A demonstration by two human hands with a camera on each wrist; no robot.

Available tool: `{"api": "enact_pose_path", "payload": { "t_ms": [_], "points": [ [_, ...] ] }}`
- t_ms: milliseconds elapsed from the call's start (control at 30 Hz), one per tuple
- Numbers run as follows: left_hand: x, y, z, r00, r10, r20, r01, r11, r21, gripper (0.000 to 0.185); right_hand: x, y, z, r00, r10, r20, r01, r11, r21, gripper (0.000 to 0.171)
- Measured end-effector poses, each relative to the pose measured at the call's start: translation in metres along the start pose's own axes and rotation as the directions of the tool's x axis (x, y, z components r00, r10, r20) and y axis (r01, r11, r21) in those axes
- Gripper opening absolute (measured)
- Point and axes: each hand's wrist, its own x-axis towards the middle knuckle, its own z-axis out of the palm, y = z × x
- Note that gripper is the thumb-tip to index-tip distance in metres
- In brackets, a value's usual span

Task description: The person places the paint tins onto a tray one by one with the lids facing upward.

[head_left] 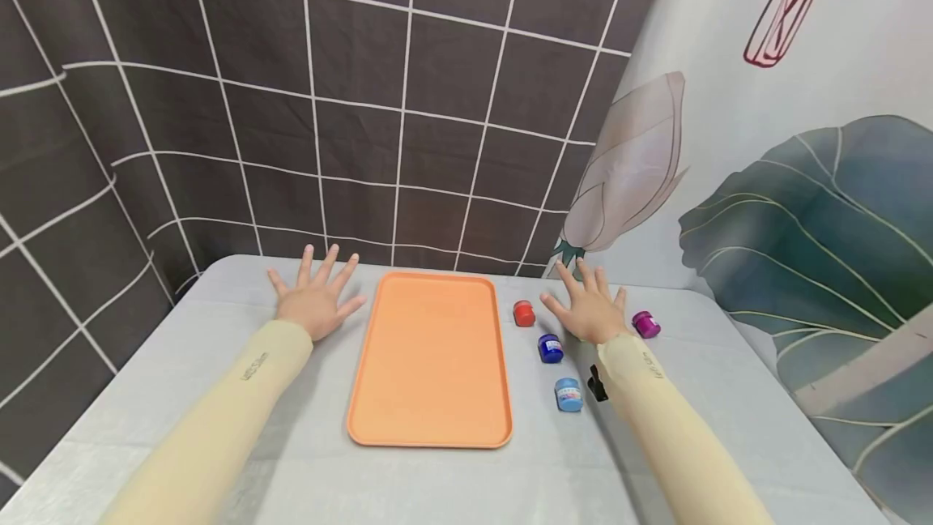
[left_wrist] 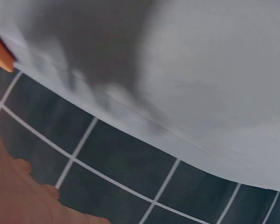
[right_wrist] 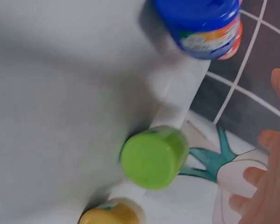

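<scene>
An orange tray [head_left: 430, 359] lies lengthwise at the middle of a grey tabletop [head_left: 729, 395], backed by a dark grid-patterned cloth [head_left: 364, 87] and, at right, a lotus-print cloth [head_left: 802, 209]. Small paint jars stand right of the tray: a red jar [head_left: 523, 313] farthest, a dark blue jar [head_left: 550, 347] nearer, a light blue jar [head_left: 568, 394] nearest, and a magenta jar [head_left: 645, 324] beyond the right hand [head_left: 589, 308]. That hand lies flat, fingers spread wide, between the red and magenta jars, touching neither. The right wrist view shows a green jar [right_wrist: 154, 157] and a yellow jar [right_wrist: 109, 213] close under the palm. The left hand [head_left: 315, 294] rests flat and splayed, left of the tray, holding nothing.
</scene>
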Motion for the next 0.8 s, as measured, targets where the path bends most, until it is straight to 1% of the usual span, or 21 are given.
{"api": "enact_pose_path", "payload": {
  "t_ms": [100,200,333,433,600,733,800],
  "points": [
    [-0.002,0.005,-0.002,1.000,0.028,-0.012,-0.028,1.000,-0.002,0.078,0.001,-0.006,-0.001,0.999,-0.023,-0.034,0.024,0.999,0.036,0.081],
    [-0.006,0.010,-0.003,0.997,0.065,-0.031,-0.065,0.998,0.003,0.077,0.002,-0.014,-0.003,0.997,-0.041,-0.062,0.048,0.993,0.105,0.072],
    [-0.014,0.016,-0.003,0.992,0.115,-0.052,-0.114,0.993,0.010,0.077,0.004,-0.025,-0.006,0.997,-0.048,-0.060,0.060,0.975,0.215,0.060],
    [-0.021,0.019,-0.002,0.988,0.147,-0.052,-0.146,0.989,0.018,0.077,0.007,-0.032,-0.008,0.999,-0.028,-0.023,0.033,0.957,0.288,0.055],
    [-0.031,0.025,0.005,0.982,0.185,-0.032,-0.185,0.982,0.024,0.077,0.013,-0.039,-0.008,0.999,0.015,0.048,-0.031,0.932,0.362,0.052],
    [-0.035,0.028,0.011,0.978,0.208,-0.019,-0.208,0.978,0.012,0.077,0.018,-0.041,-0.004,0.995,0.058,0.077,-0.082,0.928,0.362,0.046],
    [-0.037,0.029,0.014,0.976,0.216,-0.003,-0.216,0.976,0.006,0.077,0.021,-0.041,0.000,0.994,0.072,0.082,-0.097,0.933,0.348,0.034]
  ]
}}
